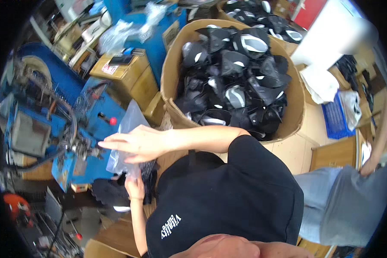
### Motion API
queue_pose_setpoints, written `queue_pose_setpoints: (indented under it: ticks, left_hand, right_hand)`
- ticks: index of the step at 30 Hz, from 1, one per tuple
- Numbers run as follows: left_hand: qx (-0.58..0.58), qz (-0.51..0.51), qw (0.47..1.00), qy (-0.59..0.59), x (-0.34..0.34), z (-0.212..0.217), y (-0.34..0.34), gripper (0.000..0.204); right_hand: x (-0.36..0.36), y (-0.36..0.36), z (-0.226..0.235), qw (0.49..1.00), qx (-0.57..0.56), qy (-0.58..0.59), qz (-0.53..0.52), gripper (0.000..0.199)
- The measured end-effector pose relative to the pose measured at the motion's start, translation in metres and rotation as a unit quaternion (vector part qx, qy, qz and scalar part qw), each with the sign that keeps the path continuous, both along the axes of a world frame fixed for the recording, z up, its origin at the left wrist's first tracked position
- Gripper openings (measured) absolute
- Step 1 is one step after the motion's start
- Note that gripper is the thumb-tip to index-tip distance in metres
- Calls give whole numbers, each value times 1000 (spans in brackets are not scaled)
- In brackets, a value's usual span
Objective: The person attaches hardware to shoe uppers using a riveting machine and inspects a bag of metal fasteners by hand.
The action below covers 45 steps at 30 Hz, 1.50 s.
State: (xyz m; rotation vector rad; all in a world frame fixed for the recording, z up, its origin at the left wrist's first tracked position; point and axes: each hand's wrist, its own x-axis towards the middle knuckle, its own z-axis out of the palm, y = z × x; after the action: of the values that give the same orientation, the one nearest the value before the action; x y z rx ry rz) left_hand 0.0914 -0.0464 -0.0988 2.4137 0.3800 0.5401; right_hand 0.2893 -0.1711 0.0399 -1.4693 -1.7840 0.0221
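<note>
My left hand (pixel 134 187) is closed on the lower edge of a clear plastic bag (pixel 134 115). My right hand (pixel 137 142) lies across the bag with its fingers stretched out to the left, some of them apart; part of the bag is hidden behind it. Black fabric pieces (pixel 109 191) with a bit of white hang or lie just below and beside my left hand; what they rest on is hard to see. A blue machine (pixel 79 167) with metal parts and a red knob stands just left of my right fingertips.
A large cardboard box (pixel 170 81) full of black pieces with white and grey patches stands beyond my right arm. Yellowish-brown cartons (pixel 135 77) are stacked by the blue machine. At the right are a blue plastic crate (pixel 333 116) and a person in grey (pixel 352 206).
</note>
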Motion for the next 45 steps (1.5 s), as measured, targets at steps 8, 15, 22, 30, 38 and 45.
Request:
queue_pose_setpoints:
  ticks: [8,15,22,30,38,45]
  left_hand:
    - [136,91,980,114,-6,34,-8,50]
    - [113,102,981,121,-32,28,12,42]
    - [120,93,967,205,-42,27,-31,38]
    - [199,150,965,79,-40,-16,-53,41]
    - [215,233,946,62,-47,-21,-51,41]
    - [205,238,947,60,-50,-17,-55,39]
  right_hand:
    - [65,48,10,983,166,-29,-77,9]
    - [125,90,-9,996,31,-9,-84,15]
    - [154,110,-75,961,-246,-58,-109,37]
    - [99,323,-125,936,-222,-135,236,35]
    - [40,377,-140,890,-266,-159,334,32]
    - [75,363,-144,879,-311,-159,326,29]
